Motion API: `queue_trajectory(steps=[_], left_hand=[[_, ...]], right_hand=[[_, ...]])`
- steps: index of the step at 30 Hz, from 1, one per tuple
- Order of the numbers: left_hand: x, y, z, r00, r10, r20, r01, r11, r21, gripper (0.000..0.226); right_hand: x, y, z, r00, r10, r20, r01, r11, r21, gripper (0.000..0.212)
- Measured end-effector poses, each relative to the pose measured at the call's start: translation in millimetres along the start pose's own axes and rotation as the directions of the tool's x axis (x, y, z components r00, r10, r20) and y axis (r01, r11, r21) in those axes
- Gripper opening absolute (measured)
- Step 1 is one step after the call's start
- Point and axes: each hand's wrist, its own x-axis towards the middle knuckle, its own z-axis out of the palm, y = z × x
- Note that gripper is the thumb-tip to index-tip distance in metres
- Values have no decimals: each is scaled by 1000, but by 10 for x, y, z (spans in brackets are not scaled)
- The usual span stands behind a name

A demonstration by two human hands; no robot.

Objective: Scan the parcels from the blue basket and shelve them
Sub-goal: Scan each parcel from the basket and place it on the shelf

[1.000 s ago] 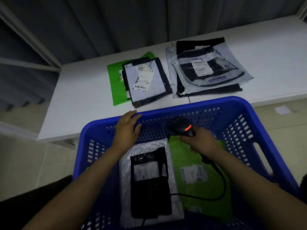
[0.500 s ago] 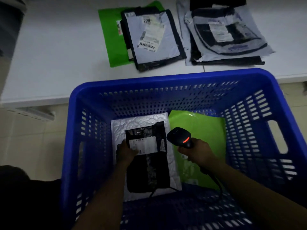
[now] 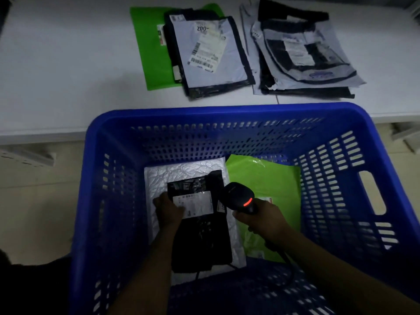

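Note:
A blue basket (image 3: 204, 114) stands below me against the white shelf (image 3: 68, 76). Inside lie a black parcel (image 3: 202, 242) with a white label, on top of a white padded parcel (image 3: 181, 169), and a green parcel (image 3: 268, 178) to the right. My left hand (image 3: 168, 211) grips the black parcel's left edge beside the label. My right hand (image 3: 263, 220) holds a black barcode scanner (image 3: 238, 196) with a red light, its head just right of the label.
On the shelf lie two stacks of parcels: a green, black and grey stack (image 3: 200, 53) in the middle and a grey and black stack (image 3: 302, 55) to the right. The scanner's cable (image 3: 291, 269) loops across the basket floor. Tiled floor (image 3: 34, 212) shows at the left.
My left hand left the basket's far rim, went down inside and took hold of the black parcel. The scanner in my right hand dropped lower, beside the label. My view tilted downward.

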Motion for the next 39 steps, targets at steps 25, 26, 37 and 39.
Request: queue_trajectory(steps=[25,26,37,39], left_hand=[[-1505,1809,-1895,814,576,-79,-581,812,-57,25],[-1593,1885,-1989,802,583,-130,-595,800,-79,26],[-2206,2034,-2324,787,453,-419,-592,746,-304,23],[-2256,2029,-2301,791,444,-420,-585,749,-310,22]], right_hand=[[-1300,-336,-988,963,-227,-143,268,839,474,28],[-1376,-389,-1051,956,-256,-145,294,824,484,26],[-2123,-924,-1481,840,-495,-221,542,778,316,29],[-2203,-962,-1505,830,-510,-224,557,783,278,29]])
